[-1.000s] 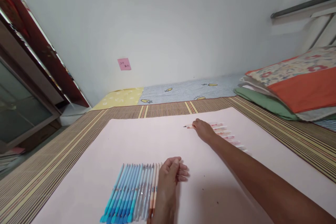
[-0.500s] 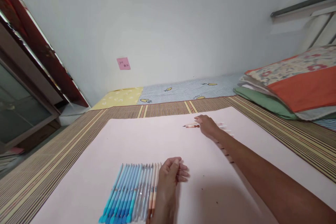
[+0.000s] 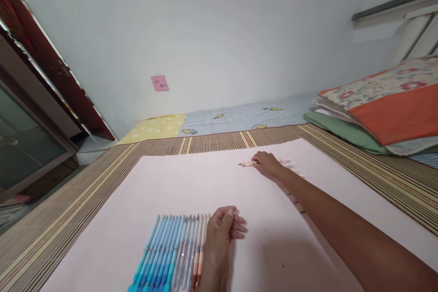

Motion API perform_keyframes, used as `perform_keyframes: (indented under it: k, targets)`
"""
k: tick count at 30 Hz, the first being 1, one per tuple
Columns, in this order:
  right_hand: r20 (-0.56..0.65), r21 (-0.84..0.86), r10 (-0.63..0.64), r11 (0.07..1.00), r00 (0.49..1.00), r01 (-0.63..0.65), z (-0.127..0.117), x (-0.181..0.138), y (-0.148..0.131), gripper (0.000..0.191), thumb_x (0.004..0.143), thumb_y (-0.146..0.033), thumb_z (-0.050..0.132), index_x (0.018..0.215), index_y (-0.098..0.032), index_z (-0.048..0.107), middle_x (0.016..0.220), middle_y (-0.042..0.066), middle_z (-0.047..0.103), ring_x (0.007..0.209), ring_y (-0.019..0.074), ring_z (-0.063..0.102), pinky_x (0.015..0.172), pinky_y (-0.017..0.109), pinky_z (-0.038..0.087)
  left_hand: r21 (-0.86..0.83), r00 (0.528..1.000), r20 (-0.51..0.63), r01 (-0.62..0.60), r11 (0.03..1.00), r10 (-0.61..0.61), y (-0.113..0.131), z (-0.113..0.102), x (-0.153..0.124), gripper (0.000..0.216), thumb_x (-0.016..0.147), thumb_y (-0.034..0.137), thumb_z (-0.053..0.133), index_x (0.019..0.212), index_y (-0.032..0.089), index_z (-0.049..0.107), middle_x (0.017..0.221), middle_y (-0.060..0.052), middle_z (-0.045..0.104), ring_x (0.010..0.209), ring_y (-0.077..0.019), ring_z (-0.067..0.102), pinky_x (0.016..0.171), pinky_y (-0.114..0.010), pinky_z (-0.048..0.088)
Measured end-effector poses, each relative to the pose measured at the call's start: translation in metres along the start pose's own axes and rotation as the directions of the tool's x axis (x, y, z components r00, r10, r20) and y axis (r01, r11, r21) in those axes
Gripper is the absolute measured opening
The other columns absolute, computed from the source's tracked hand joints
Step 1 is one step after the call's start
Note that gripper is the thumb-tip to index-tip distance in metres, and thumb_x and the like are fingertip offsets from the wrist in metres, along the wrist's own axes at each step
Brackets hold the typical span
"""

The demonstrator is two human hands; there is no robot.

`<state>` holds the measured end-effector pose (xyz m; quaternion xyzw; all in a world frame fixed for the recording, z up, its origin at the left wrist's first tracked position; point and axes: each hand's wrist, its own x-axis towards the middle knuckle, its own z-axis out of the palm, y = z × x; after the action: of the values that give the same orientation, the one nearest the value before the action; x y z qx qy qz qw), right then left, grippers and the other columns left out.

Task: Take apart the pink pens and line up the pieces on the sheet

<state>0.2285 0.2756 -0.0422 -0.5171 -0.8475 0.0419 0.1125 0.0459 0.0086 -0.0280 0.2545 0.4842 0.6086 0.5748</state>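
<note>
A large pale pink sheet covers a striped mat. My right hand reaches far across it, its fingers closed on a pink pen whose dark tip points left. Behind that hand lies a row of more pink pens, partly hidden by my forearm. My left hand rests near the front, fingers loosely curled, its edge against a neat row of several blue, grey and peach pens lying side by side.
The striped mat borders the sheet on all sides. Folded quilts and a pillow are stacked at the right. A pink sticky note hangs on the white wall. A dark cabinet with a glass door stands at the left.
My right hand shifted slightly forward and left over the far pens and closed on the front pink pen. My left hand stayed beside the blue row.
</note>
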Motion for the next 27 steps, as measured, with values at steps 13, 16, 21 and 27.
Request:
perform_keyframes:
  k: [13, 16, 21, 27]
  targets:
    - [0.031, 0.043, 0.001, 0.999, 1.000, -0.002, -0.019, -0.015, -0.004, 0.044, 0.081, -0.013, 0.060, 0.124, -0.015, 0.064, 0.125, 0.015, 0.064, 0.111, 0.0261, 0.058, 0.088, 0.033, 0.037, 0.011, 1.000, -0.006, 0.003, 1.000, -0.002, -0.002, -0.001, 0.002, 0.050, 0.072, 0.053, 0.080, 0.097, 0.012, 0.068, 0.077, -0.009, 0.075, 0.061, -0.0147, 0.066, 0.056, -0.025, 0.049]
    - [0.029, 0.072, -0.031, 0.997, 0.999, 0.029, -0.031, -0.042, -0.027, 0.047, 0.078, -0.011, 0.060, 0.124, -0.015, 0.064, 0.126, 0.015, 0.065, 0.112, 0.0259, 0.059, 0.091, 0.033, 0.038, 0.003, 0.999, -0.031, -0.007, 1.000, 0.007, 0.000, 0.003, 0.001, 0.050, 0.068, 0.053, 0.083, 0.092, 0.012, 0.069, 0.073, -0.008, 0.073, 0.058, -0.0145, 0.065, 0.055, -0.025, 0.048]
    - [0.211, 0.508, -0.189, 0.860, 0.959, 0.057, -0.063, -0.137, -0.085, 0.034, 0.075, -0.019, 0.064, 0.108, -0.021, 0.072, 0.109, 0.007, 0.072, 0.093, 0.0210, 0.064, 0.079, 0.029, 0.045, -0.098, 0.957, -0.228, -0.203, 0.974, 0.177, 0.027, -0.009, -0.003, 0.040, 0.064, 0.047, 0.085, 0.076, 0.015, 0.066, 0.057, 0.003, 0.061, 0.051, -0.0096, 0.055, 0.051, -0.021, 0.045]
    - [0.471, 0.774, -0.265, 0.581, 0.841, -0.251, -0.072, -0.236, -0.126, 0.033, 0.076, -0.028, 0.068, 0.109, -0.023, 0.072, 0.102, 0.004, 0.073, 0.096, 0.0208, 0.066, 0.085, 0.029, 0.049, -0.151, 0.646, -0.669, -0.603, 0.783, 0.368, 0.088, -0.070, -0.022, 0.017, 0.074, 0.024, 0.074, 0.070, 0.016, 0.060, 0.062, 0.006, 0.054, 0.056, -0.0070, 0.049, 0.050, -0.017, 0.042]
